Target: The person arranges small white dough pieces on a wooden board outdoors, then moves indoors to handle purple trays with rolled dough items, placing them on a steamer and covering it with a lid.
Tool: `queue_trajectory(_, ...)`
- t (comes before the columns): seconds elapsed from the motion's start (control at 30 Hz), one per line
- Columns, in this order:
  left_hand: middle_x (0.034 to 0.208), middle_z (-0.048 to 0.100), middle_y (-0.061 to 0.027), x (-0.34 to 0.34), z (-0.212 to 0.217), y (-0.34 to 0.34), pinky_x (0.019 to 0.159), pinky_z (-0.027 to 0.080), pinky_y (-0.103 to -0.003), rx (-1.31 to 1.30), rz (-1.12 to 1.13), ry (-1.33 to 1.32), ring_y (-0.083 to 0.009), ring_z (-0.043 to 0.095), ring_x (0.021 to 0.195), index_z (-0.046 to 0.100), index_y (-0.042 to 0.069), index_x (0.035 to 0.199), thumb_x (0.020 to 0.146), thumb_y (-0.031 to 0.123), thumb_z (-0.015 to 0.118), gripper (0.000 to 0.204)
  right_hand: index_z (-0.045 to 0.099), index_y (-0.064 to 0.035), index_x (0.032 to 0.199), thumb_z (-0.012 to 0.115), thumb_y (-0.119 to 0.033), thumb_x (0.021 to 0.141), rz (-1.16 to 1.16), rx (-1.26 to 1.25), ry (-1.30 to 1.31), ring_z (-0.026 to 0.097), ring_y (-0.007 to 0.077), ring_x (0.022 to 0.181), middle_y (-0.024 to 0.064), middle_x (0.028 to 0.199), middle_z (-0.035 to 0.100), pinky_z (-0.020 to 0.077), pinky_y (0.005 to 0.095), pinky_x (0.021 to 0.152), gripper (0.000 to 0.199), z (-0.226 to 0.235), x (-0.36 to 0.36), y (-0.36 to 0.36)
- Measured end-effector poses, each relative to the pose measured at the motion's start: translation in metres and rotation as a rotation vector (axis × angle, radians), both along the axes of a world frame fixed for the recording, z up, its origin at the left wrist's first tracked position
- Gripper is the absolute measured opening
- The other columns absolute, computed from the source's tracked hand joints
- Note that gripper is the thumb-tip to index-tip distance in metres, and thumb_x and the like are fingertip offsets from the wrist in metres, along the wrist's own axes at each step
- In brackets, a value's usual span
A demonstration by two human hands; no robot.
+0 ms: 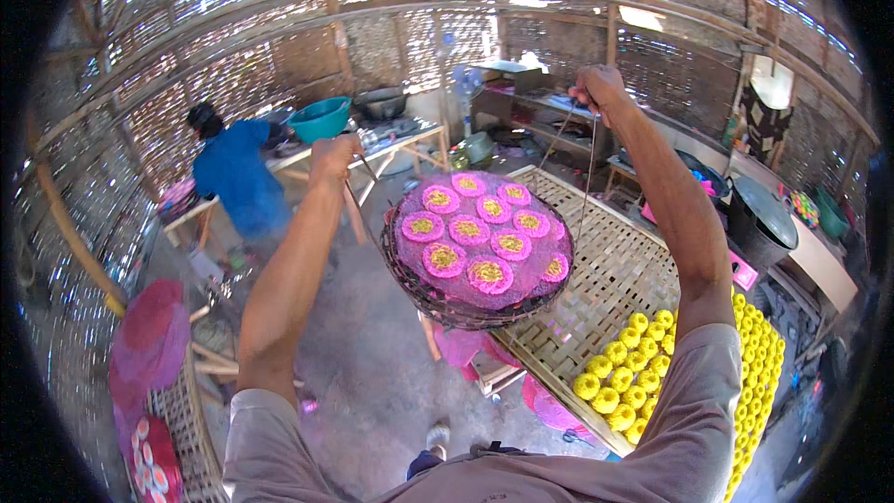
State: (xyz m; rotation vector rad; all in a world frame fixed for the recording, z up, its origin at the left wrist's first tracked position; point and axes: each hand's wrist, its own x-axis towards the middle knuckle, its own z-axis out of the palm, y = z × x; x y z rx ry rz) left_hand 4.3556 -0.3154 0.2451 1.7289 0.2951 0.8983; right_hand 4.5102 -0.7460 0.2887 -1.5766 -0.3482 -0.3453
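Between my raised arms hangs a round, dark woven basket (447, 319), lined with purple mesh cloth (421, 286). Several round pink cakes with yellow centres (467, 229) lie flat on the cloth. My left hand (333, 158) is closed around the cord (365, 206) at the basket's left side. Higher up on the right, my right hand (601, 91) grips the thin cords (588, 188) that run down to the basket's far and right rim. The basket is held in the air, overlapping the left edge of a woven bamboo rack.
The bamboo rack (596, 265) carries rows of yellow ring-shaped pieces (622, 378). A person in a blue shirt (240, 172) bends at a table at the left, near a teal basin (319, 119). A large pot (762, 214) stands at right; another woven rack (191, 424) stands lower left.
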Motion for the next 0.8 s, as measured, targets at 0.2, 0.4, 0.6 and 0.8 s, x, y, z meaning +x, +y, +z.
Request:
queue_trajectory(0.2, 0.054, 0.050, -0.0032, 0.143, -0.032, 0.021, 0.037, 0.028, -0.031, 0.072, -0.160, 0.151, -0.0128, 0.040, 0.040, 0.061, 0.003, 0.061, 0.063, 0.016, 0.068, 0.015, 0.063, -0.0027, 0.094, 0.058, -0.010, 0.078, -0.260, -0.004, 0.003, 0.055, 0.0108, 0.054, 0.0095, 0.078, 0.069, 0.0346, 0.0247, 0.040, 0.019, -0.050, 0.059, 0.004)
queue_trajectory(0.4, 0.065, 0.060, -0.0056, 0.197, -0.029, 0.059, 0.036, 0.037, -0.026, 0.222, -0.349, 0.147, -0.0124, 0.051, 0.048, 0.069, 0.000, 0.080, 0.073, 0.012, 0.072, 0.014, 0.064, -0.0008, 0.093, 0.059, -0.007, 0.082, -0.415, 0.073, -0.095, 0.063, 0.0144, 0.058, 0.0088, 0.073, 0.068, 0.0490, 0.0297, 0.050, 0.014, -0.053, 0.027, -0.015)
queue_trajectory(0.6, 0.066, 0.063, -0.0060, 0.229, -0.062, 0.102, 0.039, 0.047, -0.030, 0.393, -0.471, -0.063, -0.0147, 0.059, 0.048, 0.072, -0.004, 0.081, 0.081, 0.017, 0.067, 0.022, 0.066, -0.0025, 0.107, 0.064, -0.014, 0.078, -1.002, -0.807, -0.208, 0.071, 0.0266, 0.067, 0.0172, 0.077, 0.070, 0.0565, 0.0412, 0.069, 0.031, -0.157, -0.002, -0.086)
queue_trajectory(0.8, 0.081, 0.068, -0.0103, 0.225, -0.134, 0.195, 0.051, 0.053, -0.032, 0.328, -0.290, 0.058, -0.0161, 0.065, 0.068, 0.071, -0.004, 0.097, 0.083, 0.024, 0.069, 0.031, 0.070, -0.0013, 0.095, 0.061, -0.014, 0.075, -0.894, -1.286, 0.467, 0.068, 0.0389, 0.093, 0.0234, 0.097, 0.070, 0.0547, 0.0500, 0.080, 0.025, -0.287, -0.081, -0.130)
